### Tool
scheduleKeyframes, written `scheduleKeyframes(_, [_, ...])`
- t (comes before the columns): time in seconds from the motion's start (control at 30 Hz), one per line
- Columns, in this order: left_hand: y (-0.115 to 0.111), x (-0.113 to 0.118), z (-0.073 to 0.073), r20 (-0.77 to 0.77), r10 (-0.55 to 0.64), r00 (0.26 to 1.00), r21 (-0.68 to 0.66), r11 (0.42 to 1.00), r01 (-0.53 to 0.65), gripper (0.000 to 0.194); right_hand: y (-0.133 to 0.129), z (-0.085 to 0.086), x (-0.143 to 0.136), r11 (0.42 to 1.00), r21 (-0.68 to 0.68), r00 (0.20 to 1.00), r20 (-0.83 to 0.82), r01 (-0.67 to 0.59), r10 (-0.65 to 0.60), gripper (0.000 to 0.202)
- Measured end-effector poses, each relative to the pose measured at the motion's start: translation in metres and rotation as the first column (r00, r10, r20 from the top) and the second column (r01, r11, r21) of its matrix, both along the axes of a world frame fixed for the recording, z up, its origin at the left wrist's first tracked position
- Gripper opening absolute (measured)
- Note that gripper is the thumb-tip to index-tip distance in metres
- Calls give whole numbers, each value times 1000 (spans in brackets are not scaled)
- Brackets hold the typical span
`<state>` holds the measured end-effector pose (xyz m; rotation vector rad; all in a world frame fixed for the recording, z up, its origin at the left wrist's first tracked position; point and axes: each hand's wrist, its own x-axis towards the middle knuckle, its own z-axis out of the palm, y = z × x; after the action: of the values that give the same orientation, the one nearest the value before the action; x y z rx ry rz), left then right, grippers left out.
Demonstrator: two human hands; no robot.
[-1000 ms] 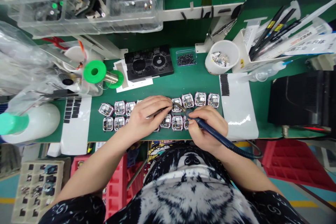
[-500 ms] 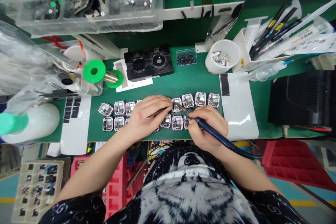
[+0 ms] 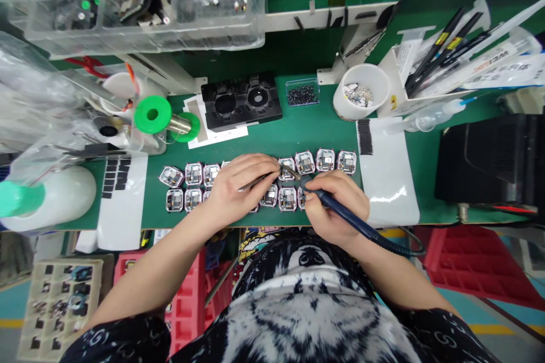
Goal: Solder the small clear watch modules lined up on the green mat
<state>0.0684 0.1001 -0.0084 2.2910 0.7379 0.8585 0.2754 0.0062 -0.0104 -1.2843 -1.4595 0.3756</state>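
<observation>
Square electronic module (image 3: 286,169) is seen on the green bench (image 3: 298,131), in the upper row between the hands. Tweezers (image 3: 255,181) are gripped in the left hand (image 3: 233,190), their tip beside it. A soldering iron (image 3: 340,208) is grasped in the right hand (image 3: 334,195), its tip angled over the module — contact cannot be confirmed. Close two-tool work is judged in hand; steady tips are called for — neighbouring parts could be touched.
</observation>
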Motion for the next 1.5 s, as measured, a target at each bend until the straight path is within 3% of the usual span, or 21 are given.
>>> scheduleKeyframes(0.33, [-1, 0, -1, -23, 16, 1000, 10, 1000, -16, 20, -1, 1, -1, 999, -29, 999, 20, 30, -29, 17])
scheduleKeyframes(1.07, [-1, 3, 3, -75, 67, 995, 90, 994, -60, 15, 2, -3, 1, 999, -16, 999, 23, -30, 30, 23])
scheduleKeyframes(1.37, [-3, 3, 6, 2, 136, 991, -10, 991, -136, 13, -1, 4, 0, 1000, -6, 1000, -2, 17, -18, 21])
scheduleKeyframes(1.5, [-6, -1, 14, 66, 233, 970, -107, 968, -226, 14, -2, 6, 2, 999, 10, 999, -35, 38, -38, 19])
